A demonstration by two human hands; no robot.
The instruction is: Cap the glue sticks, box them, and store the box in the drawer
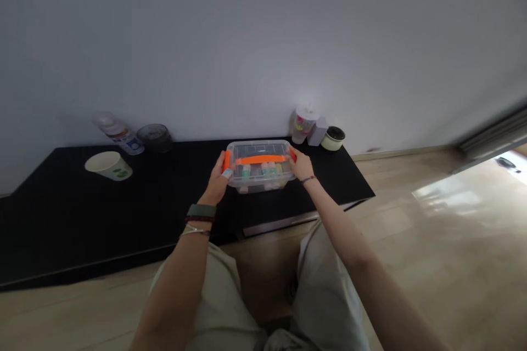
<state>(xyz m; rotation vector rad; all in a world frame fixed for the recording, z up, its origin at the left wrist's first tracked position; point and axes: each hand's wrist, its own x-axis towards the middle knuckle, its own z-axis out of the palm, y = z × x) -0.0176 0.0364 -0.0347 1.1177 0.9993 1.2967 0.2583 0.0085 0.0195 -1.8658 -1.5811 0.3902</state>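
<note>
White wall, shiny stone-looking floor, and a low black bench along the wall. From the head cam, a clear plastic storage box sits mid-bench with small bottles showing inside and an orange handle across the lid. Left hand and right hand hold its short ends, grip spread box-wide. Looks light and stiff, maybe a bit slick, so I'd grab those ends or the handle. Paper cup sits off left.

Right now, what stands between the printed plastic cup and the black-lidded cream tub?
A small lilac box stands between the printed plastic cup and the black-lidded cream tub, as the head view shows.
</note>
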